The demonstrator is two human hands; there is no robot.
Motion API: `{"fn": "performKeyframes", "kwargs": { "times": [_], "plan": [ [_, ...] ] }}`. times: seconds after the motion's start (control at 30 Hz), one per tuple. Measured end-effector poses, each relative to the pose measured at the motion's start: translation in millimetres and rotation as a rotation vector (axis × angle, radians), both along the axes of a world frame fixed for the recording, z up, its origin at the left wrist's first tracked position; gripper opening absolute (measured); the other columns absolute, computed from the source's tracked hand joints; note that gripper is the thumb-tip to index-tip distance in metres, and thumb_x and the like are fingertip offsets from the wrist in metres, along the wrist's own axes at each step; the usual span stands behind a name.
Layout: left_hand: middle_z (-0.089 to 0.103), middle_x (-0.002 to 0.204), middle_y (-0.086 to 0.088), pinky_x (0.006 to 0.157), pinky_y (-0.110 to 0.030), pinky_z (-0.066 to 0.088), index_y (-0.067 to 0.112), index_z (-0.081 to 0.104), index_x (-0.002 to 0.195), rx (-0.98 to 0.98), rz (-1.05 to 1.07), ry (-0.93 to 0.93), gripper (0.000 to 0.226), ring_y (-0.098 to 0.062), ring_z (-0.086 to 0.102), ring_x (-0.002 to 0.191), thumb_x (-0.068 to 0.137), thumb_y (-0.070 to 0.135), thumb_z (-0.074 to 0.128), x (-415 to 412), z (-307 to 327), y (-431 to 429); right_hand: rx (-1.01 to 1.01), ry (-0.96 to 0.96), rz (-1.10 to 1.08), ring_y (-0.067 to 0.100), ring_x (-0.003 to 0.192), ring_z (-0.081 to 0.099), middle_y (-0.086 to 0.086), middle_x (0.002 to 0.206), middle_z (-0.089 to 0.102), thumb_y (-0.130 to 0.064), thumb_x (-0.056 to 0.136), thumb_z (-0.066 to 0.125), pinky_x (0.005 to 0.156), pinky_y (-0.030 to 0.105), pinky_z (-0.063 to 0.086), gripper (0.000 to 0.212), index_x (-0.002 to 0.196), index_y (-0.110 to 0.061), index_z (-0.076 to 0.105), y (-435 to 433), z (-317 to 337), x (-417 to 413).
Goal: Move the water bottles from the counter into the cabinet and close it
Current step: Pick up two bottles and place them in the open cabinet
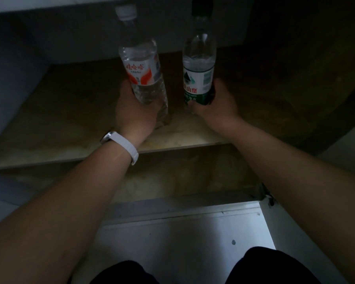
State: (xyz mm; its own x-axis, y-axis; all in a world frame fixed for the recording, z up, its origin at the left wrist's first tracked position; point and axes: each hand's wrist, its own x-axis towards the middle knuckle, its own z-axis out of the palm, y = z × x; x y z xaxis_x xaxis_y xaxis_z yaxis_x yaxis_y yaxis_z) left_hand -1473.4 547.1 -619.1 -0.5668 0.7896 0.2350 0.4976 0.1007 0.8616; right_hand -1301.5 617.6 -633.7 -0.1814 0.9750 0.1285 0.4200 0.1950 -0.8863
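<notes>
Both arms reach into a dim open cabinet. My left hand (pixel 134 111), with a white watch band on the wrist, grips the lower part of a clear water bottle with a red-and-white label (pixel 140 64) and a white cap. My right hand (pixel 215 103) grips the base of a second water bottle with a green-and-white label (pixel 199 78) and a dark cap. Both bottles stand upright side by side over the cabinet's upper shelf (pixel 70 128). Whether their bases touch the shelf is hidden by my hands.
A lower shelf (pixel 172 177) lies beneath the upper one. The cabinet's dark right wall (pixel 295 78) and pale left wall (pixel 6 89) close in the sides. A light floor (pixel 182 238) and my dark-clothed knees are at the bottom.
</notes>
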Motion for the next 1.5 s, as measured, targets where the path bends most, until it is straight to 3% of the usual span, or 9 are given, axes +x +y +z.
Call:
{"fn": "performKeyframes", "kwargs": {
  "times": [0.1,0.23,0.57,0.77,0.9,1.07,1.17,1.4,1.5],
  "plan": [
    [0.055,0.145,0.004,0.097,-0.024,0.040,0.023,0.041,0.147,-0.006,-0.008,0.019,0.069,-0.016,0.053,0.133,0.089,0.034,0.076,-10.7,-1.0,6.5,0.042,-0.014,0.028,0.012,0.128,0.049,-0.003,0.141,0.052,-0.024,0.080,0.079,0.072,0.003,0.033,0.069,0.138,-0.019,0.042,13.8,-0.2,-11.4],
    [0.052,0.149,0.001,0.099,-0.023,0.038,0.020,0.038,0.149,-0.005,0.003,0.046,0.071,-0.020,0.050,0.137,0.090,0.034,0.075,-13.2,-2.5,17.8,0.050,-0.002,0.057,0.013,0.129,0.049,-0.001,0.141,0.052,-0.022,0.081,0.079,0.089,0.014,0.036,0.069,0.139,-0.016,0.042,30.8,-1.5,-20.3],
    [0.053,0.147,0.004,0.095,-0.026,0.037,0.025,0.036,0.151,-0.065,-0.080,0.057,0.069,-0.017,0.051,0.134,0.093,0.040,0.071,-18.4,-0.5,13.9,0.035,-0.066,0.095,0.013,0.129,0.049,-0.001,0.142,0.052,-0.029,0.084,0.076,0.097,0.021,0.038,0.067,0.141,-0.016,0.043,33.0,3.1,-20.8],
    [0.052,0.136,0.024,0.098,-0.032,0.045,0.041,0.043,0.146,-0.125,-0.173,0.090,0.062,-0.002,0.051,0.120,0.090,0.047,0.071,-20.0,3.8,-21.3,0.082,-0.176,0.027,0.014,0.134,0.043,-0.005,0.150,0.042,-0.034,0.094,0.063,0.090,0.022,0.033,0.065,0.150,-0.028,0.030,-2.5,13.9,-2.9],
    [0.047,0.137,0.016,0.075,-0.014,0.036,0.036,0.036,0.153,-0.170,-0.202,0.309,0.065,-0.002,0.047,0.110,0.096,0.033,0.065,-15.9,1.3,-56.5,0.144,-0.366,0.109,0.017,0.136,0.037,-0.005,0.155,0.032,-0.046,0.094,0.057,0.094,0.026,0.033,0.066,0.151,-0.035,0.026,-32.0,15.0,9.8],
    [0.053,0.140,-0.005,0.085,-0.037,0.047,0.028,0.043,0.149,-0.224,-0.325,0.608,0.057,-0.025,0.059,0.110,0.096,0.036,0.063,-7.4,17.6,-89.1,0.350,-0.708,0.203,0.023,0.127,0.047,0.004,0.146,0.044,-0.050,0.095,0.050,0.092,0.033,0.043,0.058,0.145,-0.021,0.041,-71.5,27.5,23.2],
    [0.053,0.146,-0.013,0.100,-0.050,0.047,0.017,0.050,0.144,-0.285,-0.388,0.739,0.053,-0.034,0.052,0.128,0.096,0.037,0.062,-4.9,35.2,-114.3,0.330,-0.786,0.306,0.029,0.118,0.054,0.009,0.134,0.057,-0.049,0.094,0.048,0.090,0.043,0.049,0.052,0.133,-0.016,0.054,-97.2,53.1,35.5],
    [0.058,0.141,-0.015,0.102,-0.049,0.043,0.010,0.063,0.133,-0.341,-0.418,0.829,0.048,-0.038,0.054,0.126,0.095,0.039,0.058,15.0,121.6,-185.6,0.228,-0.851,0.422,0.036,0.107,0.059,0.013,0.124,0.063,-0.042,0.087,0.057,0.083,0.043,0.050,0.047,0.120,-0.010,0.065,-166.3,142.2,63.4],
    [0.060,0.140,-0.017,0.103,-0.051,0.042,0.009,0.065,0.131,-0.341,-0.442,0.852,0.047,-0.038,0.055,0.127,0.094,0.037,0.058,20.3,168.0,-208.7,0.163,-0.853,0.446,0.035,0.106,0.059,0.009,0.123,0.063,-0.045,0.088,0.051,0.085,0.044,0.051,0.047,0.115,-0.010,0.067,-188.9,191.2,73.4]
  ]
}}
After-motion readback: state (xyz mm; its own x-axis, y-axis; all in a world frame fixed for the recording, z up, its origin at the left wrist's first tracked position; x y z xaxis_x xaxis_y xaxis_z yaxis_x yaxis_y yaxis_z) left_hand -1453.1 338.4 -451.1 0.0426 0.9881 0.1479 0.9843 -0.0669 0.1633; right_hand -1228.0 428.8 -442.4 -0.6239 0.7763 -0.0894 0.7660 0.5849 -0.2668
